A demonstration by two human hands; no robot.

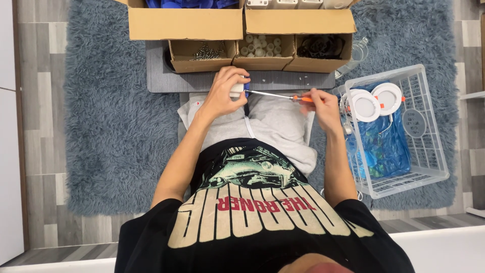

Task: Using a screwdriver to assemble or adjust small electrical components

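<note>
My left hand (pixel 226 90) is closed around a small white and blue part (pixel 239 89), held over my lap. In my right hand (pixel 323 103) is a screwdriver with an orange handle (pixel 304 99). Its thin metal shaft (pixel 270 94) runs left and its tip meets the part in my left hand. I sit on a blue-grey shaggy rug (pixel 111 116) in grey trousers and a black printed shirt.
Small cardboard boxes stand ahead on a grey board (pixel 161 81): one with screws (pixel 204 51), one with white plugs (pixel 260 45), one with black parts (pixel 321 47). Larger boxes (pixel 184 23) sit behind. A clear plastic basket (pixel 404 131) at right holds round white lamps (pixel 376 99) and blue bags.
</note>
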